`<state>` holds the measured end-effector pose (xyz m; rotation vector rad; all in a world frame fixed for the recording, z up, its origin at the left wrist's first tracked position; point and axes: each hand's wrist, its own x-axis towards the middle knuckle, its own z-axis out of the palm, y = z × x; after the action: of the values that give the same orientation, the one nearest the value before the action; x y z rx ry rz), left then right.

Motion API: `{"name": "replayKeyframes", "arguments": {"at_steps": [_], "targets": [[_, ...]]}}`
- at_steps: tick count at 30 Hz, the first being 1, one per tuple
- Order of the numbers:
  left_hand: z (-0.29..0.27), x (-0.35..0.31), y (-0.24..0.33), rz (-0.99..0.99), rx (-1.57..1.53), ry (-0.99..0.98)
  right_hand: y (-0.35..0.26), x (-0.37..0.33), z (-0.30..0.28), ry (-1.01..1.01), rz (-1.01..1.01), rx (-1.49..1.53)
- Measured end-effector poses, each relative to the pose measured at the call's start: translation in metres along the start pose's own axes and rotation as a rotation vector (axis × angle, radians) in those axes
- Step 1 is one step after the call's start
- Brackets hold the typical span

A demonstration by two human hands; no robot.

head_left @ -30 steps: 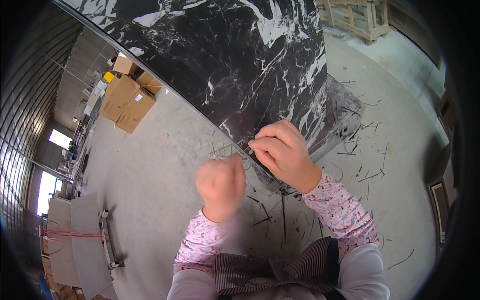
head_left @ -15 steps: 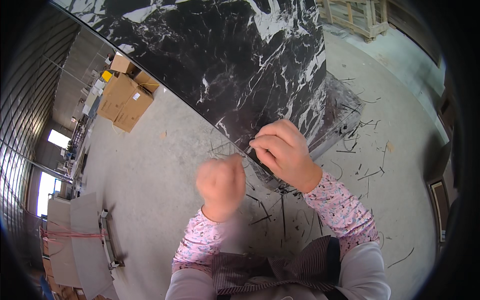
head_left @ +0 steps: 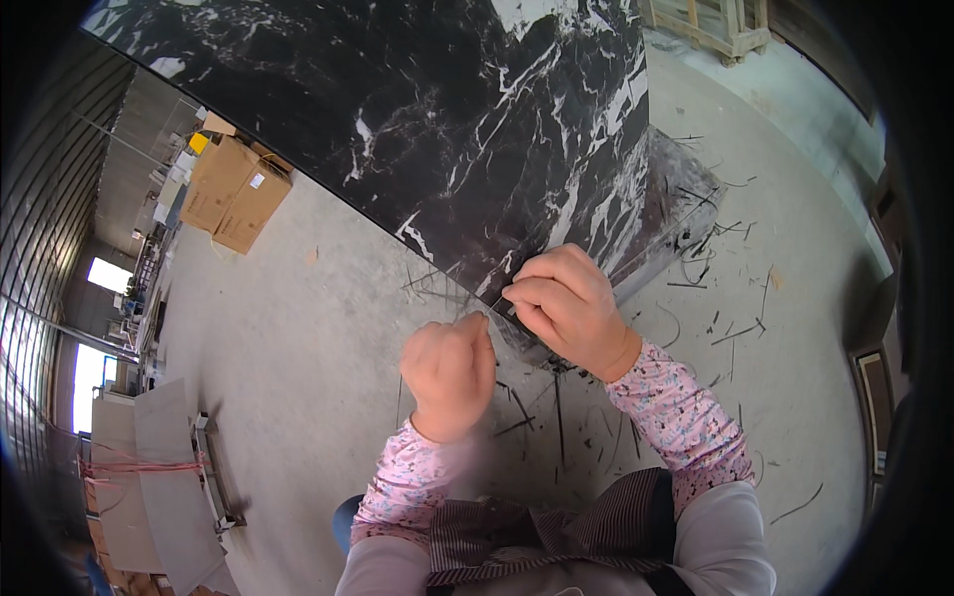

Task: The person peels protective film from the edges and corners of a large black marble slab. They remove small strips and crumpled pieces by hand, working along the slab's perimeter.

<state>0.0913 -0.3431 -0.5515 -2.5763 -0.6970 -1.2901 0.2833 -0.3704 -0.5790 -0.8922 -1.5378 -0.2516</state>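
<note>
A large black panel (head_left: 397, 129) with white marble-like veins reaches from the top of the view to a near corner between my hands. My right hand (head_left: 571, 310) is at that corner, its thumb and forefinger pinched together over the panel's edge. What sits in the pinch is too small to name. Just left of the corner, off the panel's edge, my left hand (head_left: 447, 377) is closed with thumb and forefinger together. Anything in its fingers is hidden. Below the panel's right side shows a dusty, plastic-covered stack (head_left: 681, 194).
Dark thin offcut strips (head_left: 558, 422) litter the concrete floor around the stack. Cardboard boxes (head_left: 234, 194) stand at the left. Flat boards tied with red strap (head_left: 149, 467) lean at the lower left. A wooden crate (head_left: 711, 30) is at the far right.
The panel and surroundings have shifted slightly left and up in view. My left hand has moved slightly right and is less blurred. My right hand keeps its pinch at the corner.
</note>
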Motion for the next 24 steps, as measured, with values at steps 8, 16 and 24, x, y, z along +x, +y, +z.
{"name": "replayKeyframes", "arguments": {"at_steps": [8, 16, 24], "targets": [[0.019, -0.016, 0.001, -0.007, -0.025, 0.030, 0.010, -0.023, 0.002, -0.038, 0.011, -0.005], [0.044, -0.051, 0.002, -0.053, -0.026, -0.011, 0.020, -0.061, 0.005, -0.063, 0.039, -0.022], [0.036, -0.046, 0.002, -0.076, 0.020, -0.010, 0.018, -0.050, 0.009, -0.040, -0.012, -0.034]]}}
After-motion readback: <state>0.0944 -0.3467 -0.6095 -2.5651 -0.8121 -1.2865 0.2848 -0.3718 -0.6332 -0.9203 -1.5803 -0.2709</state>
